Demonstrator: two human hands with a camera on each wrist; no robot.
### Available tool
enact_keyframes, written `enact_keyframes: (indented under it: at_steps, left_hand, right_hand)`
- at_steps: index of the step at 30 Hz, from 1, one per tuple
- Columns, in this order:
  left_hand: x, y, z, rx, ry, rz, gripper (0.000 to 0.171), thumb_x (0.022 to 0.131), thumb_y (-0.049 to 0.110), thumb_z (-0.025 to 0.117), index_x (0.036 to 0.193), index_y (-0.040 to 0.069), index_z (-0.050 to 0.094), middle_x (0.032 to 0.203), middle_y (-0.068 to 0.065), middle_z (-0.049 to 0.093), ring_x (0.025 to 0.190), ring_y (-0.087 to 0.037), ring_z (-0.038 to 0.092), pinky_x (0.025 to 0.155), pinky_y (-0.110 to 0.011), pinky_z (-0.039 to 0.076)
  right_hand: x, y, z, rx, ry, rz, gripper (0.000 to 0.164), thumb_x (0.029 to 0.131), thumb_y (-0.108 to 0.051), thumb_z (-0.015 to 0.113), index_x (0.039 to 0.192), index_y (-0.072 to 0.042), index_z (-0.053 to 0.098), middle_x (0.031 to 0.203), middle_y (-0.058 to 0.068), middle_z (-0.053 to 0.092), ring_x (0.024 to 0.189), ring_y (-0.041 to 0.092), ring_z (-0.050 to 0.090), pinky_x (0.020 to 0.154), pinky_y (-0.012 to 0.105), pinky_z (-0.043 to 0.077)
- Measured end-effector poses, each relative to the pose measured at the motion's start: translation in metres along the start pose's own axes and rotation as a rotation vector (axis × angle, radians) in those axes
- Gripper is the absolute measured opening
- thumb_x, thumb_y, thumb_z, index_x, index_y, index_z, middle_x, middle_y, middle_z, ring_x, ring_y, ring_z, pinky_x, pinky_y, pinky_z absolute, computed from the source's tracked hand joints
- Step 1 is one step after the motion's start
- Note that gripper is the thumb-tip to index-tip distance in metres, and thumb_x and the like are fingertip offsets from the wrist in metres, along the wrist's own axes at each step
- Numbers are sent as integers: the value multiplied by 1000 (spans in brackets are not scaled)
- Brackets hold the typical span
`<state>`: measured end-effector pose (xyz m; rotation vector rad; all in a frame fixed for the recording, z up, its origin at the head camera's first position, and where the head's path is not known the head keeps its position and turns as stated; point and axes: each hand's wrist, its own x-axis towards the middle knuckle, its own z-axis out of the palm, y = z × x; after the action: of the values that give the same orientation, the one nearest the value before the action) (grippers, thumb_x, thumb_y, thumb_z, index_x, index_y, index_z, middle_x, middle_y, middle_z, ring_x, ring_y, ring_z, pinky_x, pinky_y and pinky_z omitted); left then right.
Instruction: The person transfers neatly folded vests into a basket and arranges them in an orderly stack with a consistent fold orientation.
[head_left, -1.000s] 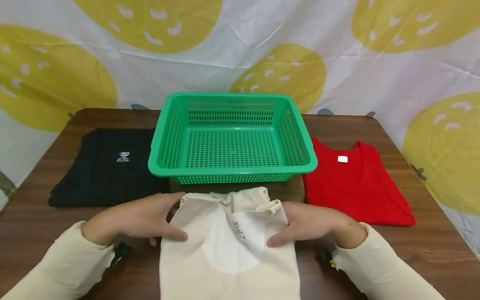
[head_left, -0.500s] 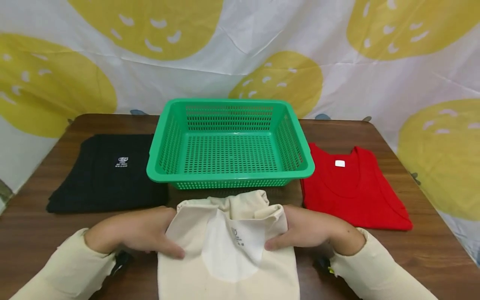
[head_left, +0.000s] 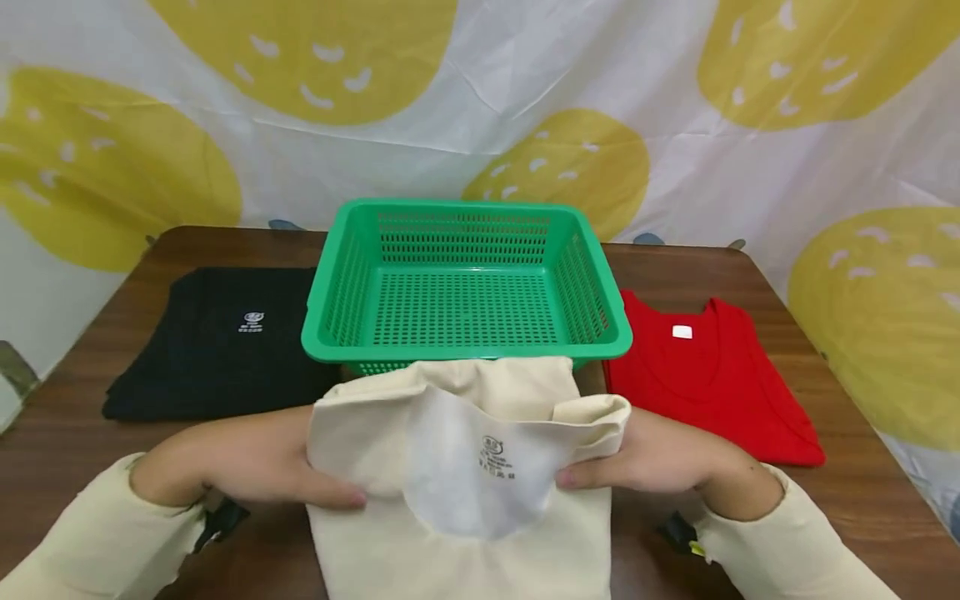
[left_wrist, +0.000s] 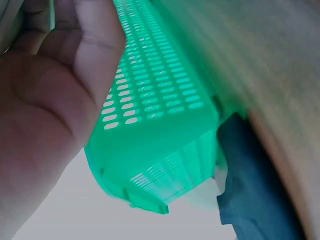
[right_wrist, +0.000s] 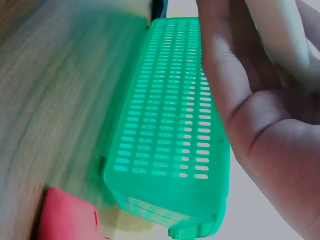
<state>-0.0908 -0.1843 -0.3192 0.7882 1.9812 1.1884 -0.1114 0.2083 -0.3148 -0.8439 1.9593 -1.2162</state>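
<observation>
A cream shirt with a white inner neck patch and a printed grey logo is held up in front of me in the head view. My left hand grips its left side, thumb in front and the other fingers behind the cloth. On the opposite side my right hand holds it the same way. The shirt's top edge overlaps the near wall of a green basket. Fingers of the left hand curl in the left wrist view. Cream cloth lies within the right hand in its wrist view.
A folded black shirt lies on the brown wooden table left of the basket. To the right is a folded red shirt with a white label. Behind the table hangs a white curtain with yellow fruit prints.
Both hands have raised the cream shirt toward the basket, and its top edge now overlaps the basket's near side. The hands stand slightly farther apart. The basket and other shirts stay put.
</observation>
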Motion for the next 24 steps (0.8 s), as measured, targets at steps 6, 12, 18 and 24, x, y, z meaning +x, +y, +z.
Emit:
enact_keyframes:
  at_steps: [6,12,18,24]
  left_hand:
    - [-5,13,-13,20,93,-2,58,92,23,73,138,8,40,120,-10,62,105,-21,65,85,-32,56]
    - [2,29,-35,32,197,41,55,91,20,74,134,5,41,119,-14,63,105,-26,66,82,-37,58]
    - [18,41,-58,96,244,104,44,93,18,71,127,4,46,114,-12,64,101,-22,67,82,-35,57]
    - [41,47,-87,115,308,91,39,95,19,68,125,4,48,114,-12,64,102,-22,66,85,-34,56]
  right_hand:
    - [-1,-10,-13,12,120,-6,45,94,-17,69,134,-9,50,129,13,61,111,26,66,88,38,58]
    - [5,-26,-31,-24,267,60,49,95,-26,67,136,-14,45,131,11,58,114,29,64,89,39,57]
    - [15,-37,-52,59,315,-10,40,99,-18,60,135,-11,44,127,11,61,108,28,69,86,44,59]
    - [34,-42,-76,99,381,-3,33,102,-18,55,132,-9,45,120,9,62,102,24,71,82,44,60]
